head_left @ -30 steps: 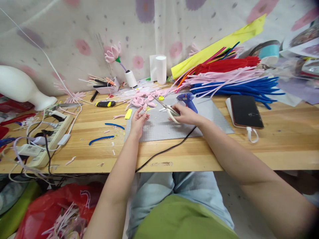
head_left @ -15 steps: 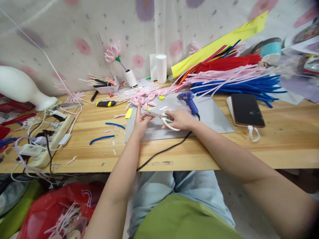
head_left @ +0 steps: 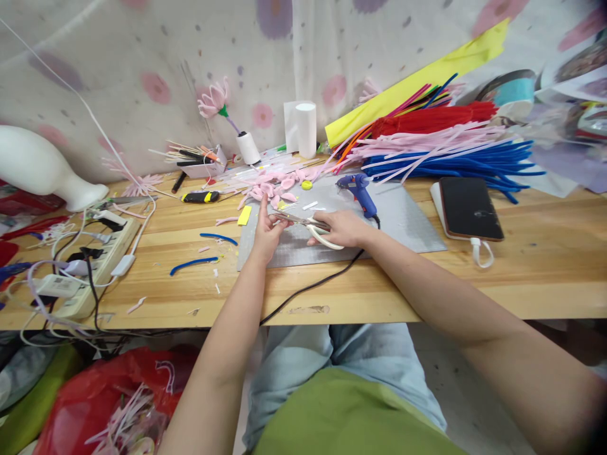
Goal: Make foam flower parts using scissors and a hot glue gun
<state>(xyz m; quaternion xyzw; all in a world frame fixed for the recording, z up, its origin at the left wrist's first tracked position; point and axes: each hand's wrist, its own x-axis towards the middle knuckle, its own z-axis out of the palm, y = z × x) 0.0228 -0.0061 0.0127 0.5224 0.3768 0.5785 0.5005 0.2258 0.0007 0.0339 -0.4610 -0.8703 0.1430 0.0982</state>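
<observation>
right hand (head_left: 342,228) fingers clamp the scissors (head_left: 310,225) at frame centre. left hand (head_left: 266,232) fingers pinch a small piece at the blade tips, over the grey mat (head_left: 403,218).

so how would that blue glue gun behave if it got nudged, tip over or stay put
The glue gun seems to rest nose-down on the grey mat, so a sideways nudge would probably tip it. Its black cord trails off the table edge and may drag it back. It looks like rigid plastic, likely light.
</observation>
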